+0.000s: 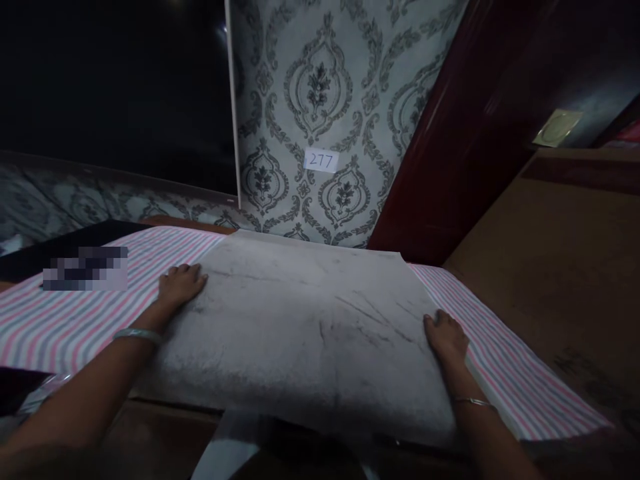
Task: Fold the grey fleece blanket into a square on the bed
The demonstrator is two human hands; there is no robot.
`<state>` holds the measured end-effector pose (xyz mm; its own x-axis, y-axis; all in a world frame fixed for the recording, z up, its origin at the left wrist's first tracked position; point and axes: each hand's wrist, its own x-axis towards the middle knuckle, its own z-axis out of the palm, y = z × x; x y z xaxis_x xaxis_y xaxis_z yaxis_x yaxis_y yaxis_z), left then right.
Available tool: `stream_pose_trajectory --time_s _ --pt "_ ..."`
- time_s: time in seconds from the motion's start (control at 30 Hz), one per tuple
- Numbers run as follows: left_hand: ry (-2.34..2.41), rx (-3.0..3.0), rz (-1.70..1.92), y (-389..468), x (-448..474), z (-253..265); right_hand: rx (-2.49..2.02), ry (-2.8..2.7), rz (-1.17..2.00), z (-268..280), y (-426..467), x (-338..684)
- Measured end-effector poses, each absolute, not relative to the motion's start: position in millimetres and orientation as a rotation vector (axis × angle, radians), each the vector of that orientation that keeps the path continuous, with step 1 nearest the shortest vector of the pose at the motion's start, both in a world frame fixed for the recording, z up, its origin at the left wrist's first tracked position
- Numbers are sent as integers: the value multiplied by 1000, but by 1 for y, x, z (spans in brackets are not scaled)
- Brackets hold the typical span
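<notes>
A large grey-white sheet (280,313) with dark streaks and creases lies over a pink, grey and white striped cloth (165,243). Its near edge droops over the front of the table. My left hand (181,285) rests palm down at the sheet's left edge, partly over the stripes, fingers slightly bent and apart. At the right edge lies my right hand (447,337), its thumb side touching the sheet and its other fingers toward the striped cloth. Both hands appear to press on the edges rather than grasp them. What is under the palms is hidden.
A big dark television screen (115,93) hangs at upper left. Patterned wallpaper (320,87) behind bears a paper label (321,160) reading 277. A dark red post (425,153) and a large brown cardboard panel (560,267) stand at right. A blurred-out object (85,269) lies on the left stripes.
</notes>
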<state>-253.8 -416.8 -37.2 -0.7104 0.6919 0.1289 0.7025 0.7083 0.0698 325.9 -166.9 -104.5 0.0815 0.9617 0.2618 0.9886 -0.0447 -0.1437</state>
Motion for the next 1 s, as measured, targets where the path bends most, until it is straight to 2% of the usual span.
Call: stream_pose_trajectory --time_s 0.47,1.0 --pt "-2946 -783 -677 -403 -274 -38 -2078 -1975 -134 -105 -173 325" --pt "-2813 -888 -729 -397 -266 -50 -2141 -1971 -91 -113 -162 333"
